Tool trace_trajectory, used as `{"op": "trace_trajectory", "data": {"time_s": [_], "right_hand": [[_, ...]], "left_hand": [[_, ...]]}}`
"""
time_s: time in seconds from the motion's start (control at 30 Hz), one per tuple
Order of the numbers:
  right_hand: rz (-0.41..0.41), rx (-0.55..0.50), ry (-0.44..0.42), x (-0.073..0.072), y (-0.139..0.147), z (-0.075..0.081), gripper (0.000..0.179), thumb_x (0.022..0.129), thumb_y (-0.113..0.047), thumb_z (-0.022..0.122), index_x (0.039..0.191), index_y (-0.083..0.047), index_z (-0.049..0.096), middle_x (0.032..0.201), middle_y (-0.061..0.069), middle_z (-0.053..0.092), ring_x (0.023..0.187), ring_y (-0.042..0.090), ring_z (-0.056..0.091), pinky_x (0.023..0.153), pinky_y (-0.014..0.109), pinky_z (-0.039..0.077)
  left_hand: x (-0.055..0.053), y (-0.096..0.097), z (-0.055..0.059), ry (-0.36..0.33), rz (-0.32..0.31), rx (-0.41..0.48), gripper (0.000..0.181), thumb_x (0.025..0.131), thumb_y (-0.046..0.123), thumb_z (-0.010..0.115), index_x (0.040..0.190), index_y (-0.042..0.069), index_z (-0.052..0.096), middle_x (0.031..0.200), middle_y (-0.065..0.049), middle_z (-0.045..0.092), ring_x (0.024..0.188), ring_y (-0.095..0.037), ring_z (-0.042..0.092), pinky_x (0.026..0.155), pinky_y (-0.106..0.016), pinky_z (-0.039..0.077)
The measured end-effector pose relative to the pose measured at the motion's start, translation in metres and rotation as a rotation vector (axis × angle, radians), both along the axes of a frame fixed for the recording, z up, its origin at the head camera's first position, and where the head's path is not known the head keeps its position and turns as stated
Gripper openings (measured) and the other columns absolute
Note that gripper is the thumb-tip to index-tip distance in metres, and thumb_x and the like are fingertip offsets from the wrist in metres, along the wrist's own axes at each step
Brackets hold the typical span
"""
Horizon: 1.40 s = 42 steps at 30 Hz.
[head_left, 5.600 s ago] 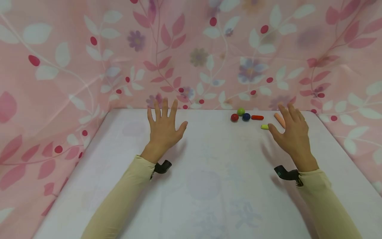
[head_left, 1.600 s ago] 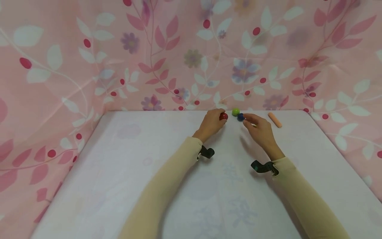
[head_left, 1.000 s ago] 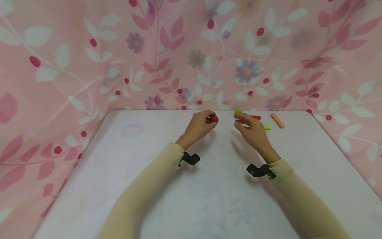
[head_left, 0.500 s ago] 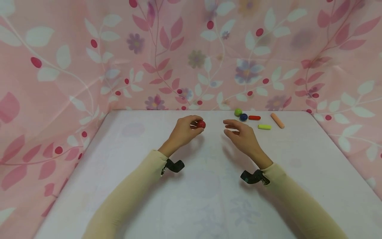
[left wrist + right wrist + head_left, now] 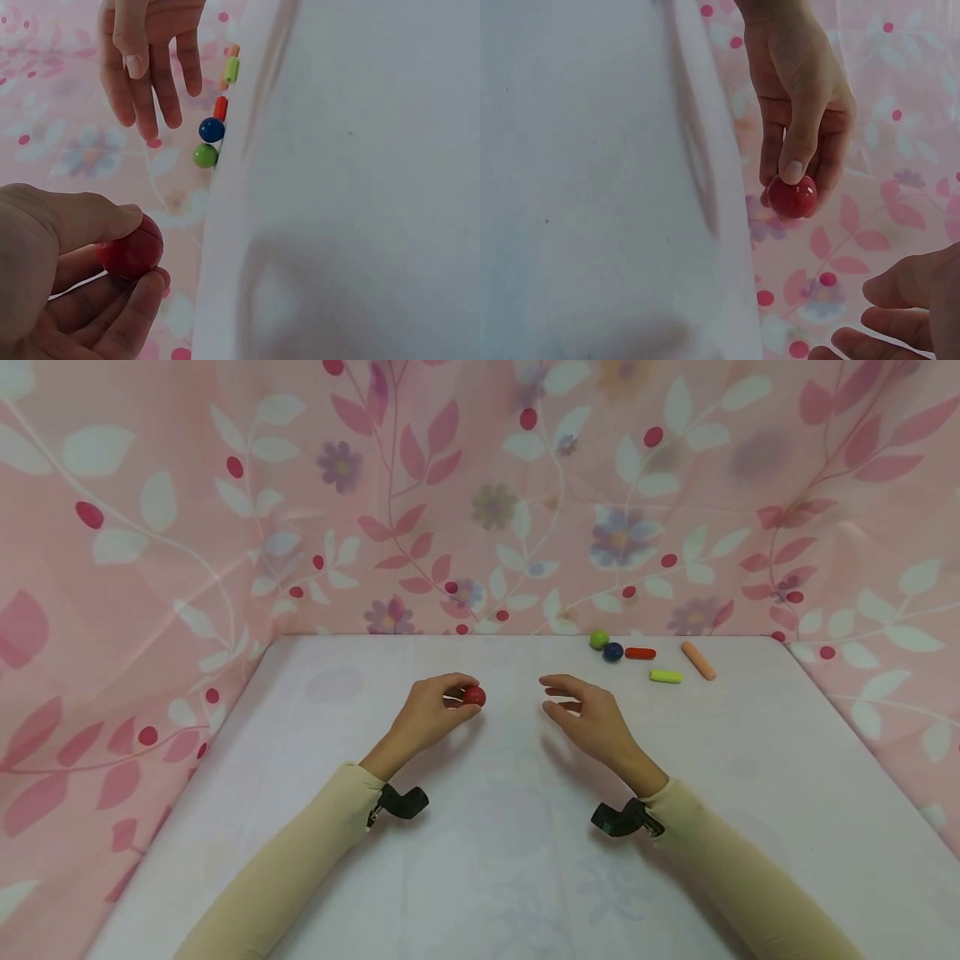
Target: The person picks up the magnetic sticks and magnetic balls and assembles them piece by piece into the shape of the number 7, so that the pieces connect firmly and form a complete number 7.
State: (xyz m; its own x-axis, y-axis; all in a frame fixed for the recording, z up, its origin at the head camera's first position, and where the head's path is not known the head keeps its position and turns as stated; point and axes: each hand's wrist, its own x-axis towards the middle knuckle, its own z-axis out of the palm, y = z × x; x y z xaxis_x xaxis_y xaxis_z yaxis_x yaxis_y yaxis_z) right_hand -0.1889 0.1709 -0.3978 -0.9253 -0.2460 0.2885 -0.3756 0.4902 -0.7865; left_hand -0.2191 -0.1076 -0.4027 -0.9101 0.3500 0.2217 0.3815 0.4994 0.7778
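In the head view, the left hand (image 5: 431, 712) is pinching one red ball (image 5: 474, 696) above the desk (image 5: 495, 877); the right hand (image 5: 592, 722) is hovering across from it, fingers loosely bent, grasping nothing. Near the far edge, two balls, a green ball (image 5: 598, 639) and a blue ball (image 5: 612, 652), are lying beside three sticks: a red stick (image 5: 641, 653), a yellow-green stick (image 5: 666, 677) and an orange stick (image 5: 698, 661). Floral cloth (image 5: 450, 493) is hanging behind.

In the left wrist view, the yellow-green stick is covering the orange one's middle, and a dark line is showing on the red ball.

The right wrist view is showing just one ball, the red.
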Motion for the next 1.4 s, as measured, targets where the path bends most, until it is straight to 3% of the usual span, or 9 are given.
{"op": "trace_trajectory", "data": {"time_s": [0.23,0.5,0.87,1.4], "right_hand": [[0.042,0.016,-0.013,0.009,-0.017,-0.009,0.039,0.099,-0.007,0.07,0.138,-0.002,0.065,0.135,0.014,0.066,0.121,0.03,0.064,0.097,0.049,0.054],[0.118,0.007,-0.046,0.016,-0.036,-0.02,0.039,0.098,-0.004,0.069,0.137,0.001,0.064,0.135,0.016,0.066,0.12,0.033,0.065,0.097,0.047,0.054],[0.163,0.004,-0.021,0.023,-0.044,-0.027,0.04,0.097,-0.004,0.071,0.136,0.002,0.064,0.135,0.015,0.066,0.121,0.034,0.064,0.096,0.047,0.055],[0.144,0.074,-0.008,0.026,-0.048,-0.039,0.039,0.096,-0.005,0.072,0.134,-0.001,0.067,0.132,0.011,0.068,0.123,0.027,0.063,0.101,0.046,0.051]], "left_hand": [[0.01,-0.011,-0.01,-0.043,0.012,0.011,0.037,0.09,0.008,0.082,0.124,0.003,0.072,0.114,-0.008,0.073,0.093,-0.022,0.074,0.084,-0.035,0.059],[0.018,-0.025,-0.023,-0.025,0.053,-0.005,0.034,0.089,0.007,0.082,0.122,0.006,0.074,0.11,-0.005,0.073,0.092,-0.021,0.072,0.086,-0.035,0.059],[0.017,-0.026,-0.033,-0.022,0.055,-0.037,0.037,0.092,0.01,0.081,0.127,0.004,0.071,0.114,-0.006,0.072,0.096,-0.023,0.071,0.091,-0.04,0.056],[0.016,-0.029,-0.041,-0.022,0.036,0.0,0.039,0.093,0.01,0.08,0.129,0.005,0.069,0.119,-0.008,0.071,0.099,-0.022,0.071,0.092,-0.039,0.056]]}}
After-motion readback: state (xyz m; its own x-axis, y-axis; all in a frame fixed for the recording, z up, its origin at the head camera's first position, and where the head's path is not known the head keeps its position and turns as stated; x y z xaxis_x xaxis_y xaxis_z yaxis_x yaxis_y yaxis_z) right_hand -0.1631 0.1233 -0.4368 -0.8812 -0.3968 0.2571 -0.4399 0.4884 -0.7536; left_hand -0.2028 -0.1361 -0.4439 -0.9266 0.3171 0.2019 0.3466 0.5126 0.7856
